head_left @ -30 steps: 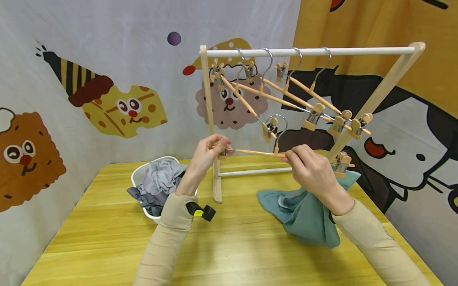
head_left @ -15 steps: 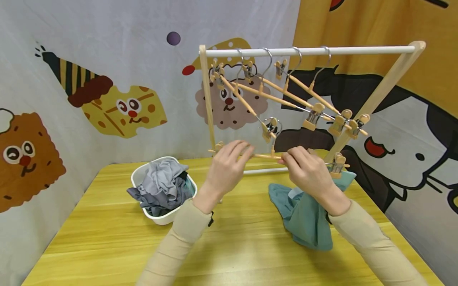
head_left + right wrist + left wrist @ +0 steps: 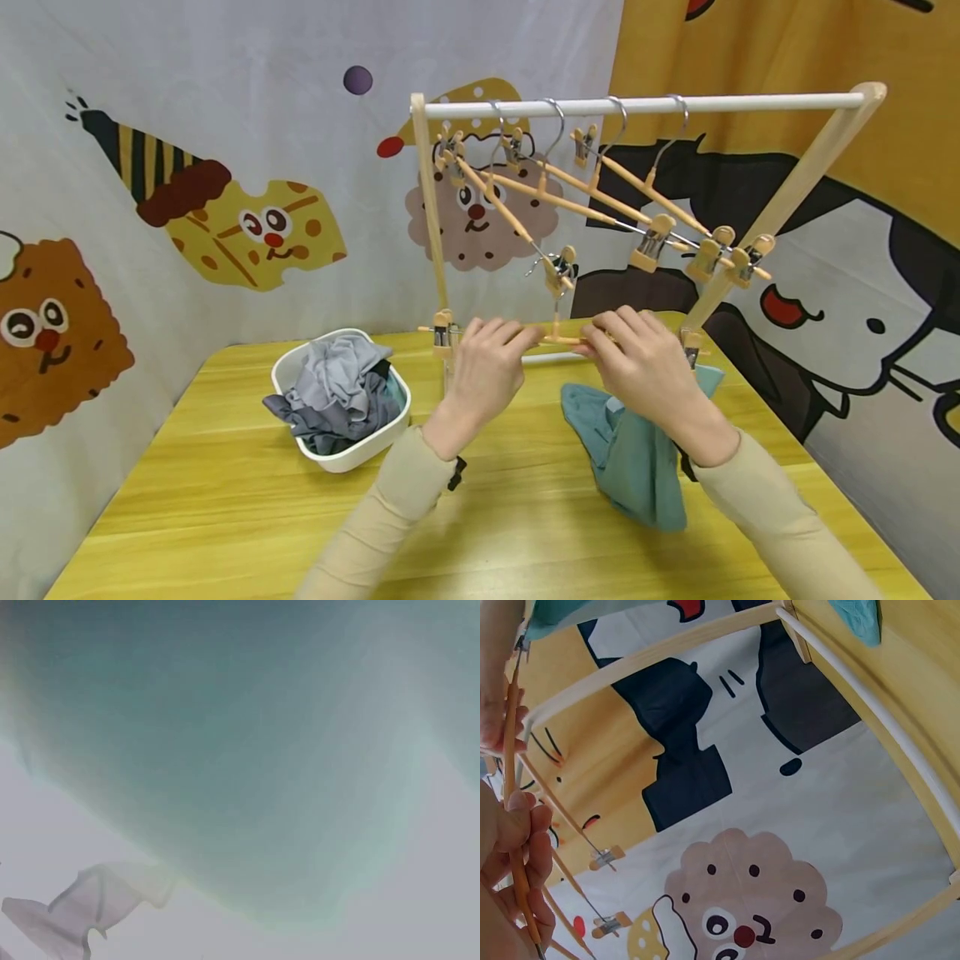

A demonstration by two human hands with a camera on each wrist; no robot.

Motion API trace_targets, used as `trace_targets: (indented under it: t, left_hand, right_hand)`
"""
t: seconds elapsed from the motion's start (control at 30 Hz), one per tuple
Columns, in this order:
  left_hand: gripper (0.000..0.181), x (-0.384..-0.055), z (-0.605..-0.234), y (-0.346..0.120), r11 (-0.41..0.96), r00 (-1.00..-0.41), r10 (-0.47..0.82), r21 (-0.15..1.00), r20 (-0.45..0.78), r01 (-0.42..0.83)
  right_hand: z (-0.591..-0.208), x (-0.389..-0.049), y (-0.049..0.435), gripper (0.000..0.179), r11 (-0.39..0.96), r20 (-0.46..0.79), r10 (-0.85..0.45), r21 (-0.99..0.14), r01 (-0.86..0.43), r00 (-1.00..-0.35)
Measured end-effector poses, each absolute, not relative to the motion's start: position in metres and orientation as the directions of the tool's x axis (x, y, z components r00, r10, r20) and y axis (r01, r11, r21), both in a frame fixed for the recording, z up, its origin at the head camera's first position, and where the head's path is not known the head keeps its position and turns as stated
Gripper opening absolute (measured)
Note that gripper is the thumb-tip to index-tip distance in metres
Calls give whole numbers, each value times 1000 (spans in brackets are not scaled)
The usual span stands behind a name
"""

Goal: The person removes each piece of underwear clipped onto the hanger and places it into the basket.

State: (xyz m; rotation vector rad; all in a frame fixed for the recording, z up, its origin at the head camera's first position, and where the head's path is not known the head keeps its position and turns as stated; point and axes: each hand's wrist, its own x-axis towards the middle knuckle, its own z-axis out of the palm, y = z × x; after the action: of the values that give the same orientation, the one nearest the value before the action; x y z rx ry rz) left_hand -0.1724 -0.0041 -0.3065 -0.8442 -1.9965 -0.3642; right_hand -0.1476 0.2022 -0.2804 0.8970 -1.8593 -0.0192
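Note:
A wooden clip hanger (image 3: 561,340) is held level in front of me, its metal hook upward. My left hand (image 3: 487,371) grips its bar left of the hook, fingers curled round the wood (image 3: 519,881) in the left wrist view. My right hand (image 3: 636,362) holds the bar just right of the hook. The left clip (image 3: 442,333) carries nothing. From the right clip (image 3: 691,346) hangs a teal cloth garment (image 3: 637,475), partly hidden behind the right hand. The teal fabric (image 3: 225,765) fills most of the right wrist view, blurred.
A wooden rack with a white rail (image 3: 765,103) stands behind, with several clip hangers (image 3: 592,192) hooked on it. One clip (image 3: 558,271) hangs close above the held hanger. A white basket (image 3: 345,458) of grey clothes (image 3: 337,392) stands left on the wooden table (image 3: 225,517).
My left hand has left the hanger's left clip and moved right along the bar to near the hook. The hanger and teal garment have shifted slightly left and down.

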Motion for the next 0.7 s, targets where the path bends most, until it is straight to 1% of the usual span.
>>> trace_targets:
  t: [0.1, 0.27, 0.3, 0.47, 0.53, 0.6, 0.63, 0.7]
  left_hand:
    - [31, -173, -307, -6, 727, -344, 386, -52, 856, 685]
    - [27, -176, -307, -10, 720, -318, 336, -24, 886, 694]
    - [28, -176, -307, -10, 717, -316, 331, -19, 889, 697]
    - [30, -176, -307, -13, 708, -317, 321, -4, 893, 707]
    - [31, -176, -307, -14, 706, -318, 319, 0, 893, 708]
    - [32, -177, -308, -15, 706, -323, 318, 5, 891, 709]
    - [32, -176, -308, -15, 705, -326, 317, 9, 890, 709]
    - [31, -177, -308, -15, 707, -330, 315, 12, 890, 707]
  right_hand:
    - [-274, -140, 210, 44, 771, 789, -552, 358, -527, -271]
    - [-266, -133, 231, 55, 836, 789, -452, 210, -507, -417]
    - [-266, -133, 236, 53, 843, 779, -434, 173, -509, -453]
    - [-263, -131, 256, 27, 869, 672, -339, -44, -493, -658]
    - [-261, -130, 259, 24, 873, 614, -298, -135, -470, -730]
    - [-260, -129, 262, 27, 867, 562, -270, -211, -451, -782]
    - [-260, -130, 263, 29, 861, 543, -262, -241, -447, -797]
    - [-260, -131, 265, 30, 845, 527, -262, -280, -456, -809]
